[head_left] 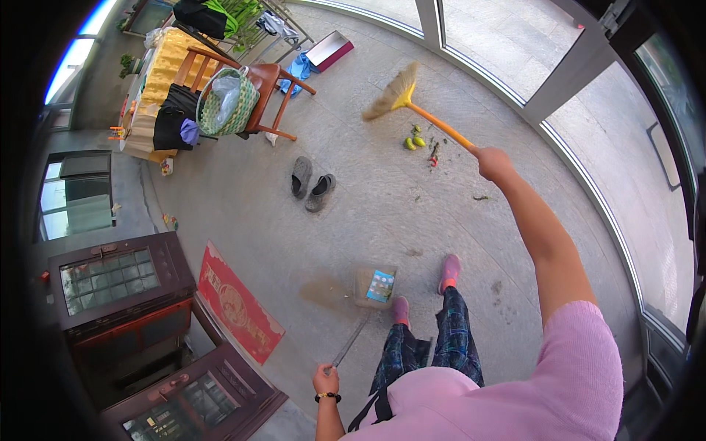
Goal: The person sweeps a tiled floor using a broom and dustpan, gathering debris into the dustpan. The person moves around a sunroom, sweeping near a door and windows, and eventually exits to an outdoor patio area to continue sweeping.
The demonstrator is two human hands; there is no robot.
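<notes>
Holding a broom (422,113) out in front with the right hand (494,165), curled snugly all round the near end of its orange handle (447,130). Pointing the broom ahead and to the left of that grip, with the fuzzy tan bristles (379,109) at the far end. Too hard to tell about bristles touching the floor (382,220) or not. Holding the top of a thin grey stick (350,342) with the left hand (326,380), also curled closed, with a dark bracelet (328,397) on that wrist. Having the dustpan (365,288) at the stick's other end, down on the floor, ahead of the left hand and a bit to its right, just beside a pink shoe (400,309). Seeing brown dust (322,292) right by the dustpan, on its left. Seeing yellow-green lumps (415,140) near the broom, between bristles and right hand. Seeing two grey clogs (312,184) farther left, well apart from both hands.
</notes>
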